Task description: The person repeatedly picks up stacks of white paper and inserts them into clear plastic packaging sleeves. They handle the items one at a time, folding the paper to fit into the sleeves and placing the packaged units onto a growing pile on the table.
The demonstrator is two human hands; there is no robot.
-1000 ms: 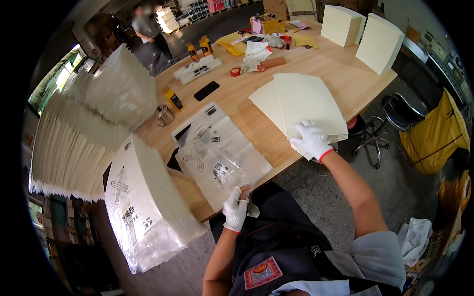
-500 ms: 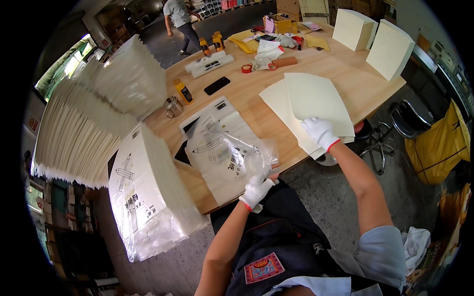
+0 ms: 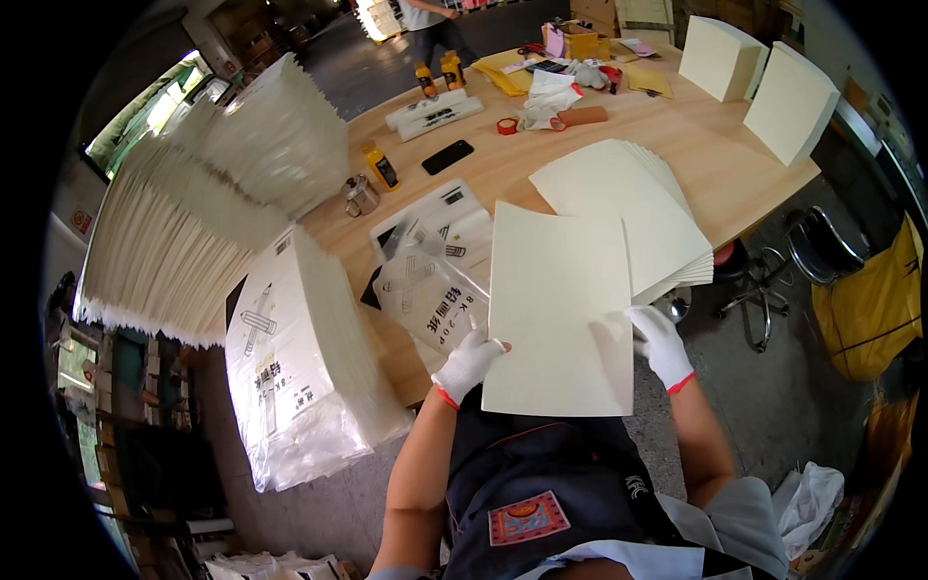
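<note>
A stack of cream paper sheets (image 3: 558, 309) is raised in front of me, its lower edge over my lap. My left hand (image 3: 469, 365), in a white glove with a red cuff, grips the left edge, its bare thumb tip on the paper. My right hand (image 3: 663, 348), gloved likewise, is closed at the right edge, its fingertips partly behind the sheets. Next to my left hand lies a clear printed plastic bag (image 3: 420, 285) on the table; the paper covers its right part. Behind the raised stack, more cream sheets (image 3: 619, 193) lie fanned on the table.
Packed bags (image 3: 280, 358) stand piled at the left edge, below a tall stack of plastic-wrapped packs (image 3: 174, 232). A metal cup (image 3: 362, 196), juice bottle (image 3: 380, 166) and black phone (image 3: 448, 157) lie mid-table. Two paper blocks (image 3: 793, 101) stand far right. A stool (image 3: 822, 246) is beyond the table.
My right hand has brought a stack of sheets from the pile to in front of me. My left hand has moved from the bag's open end to the paper's left edge.
</note>
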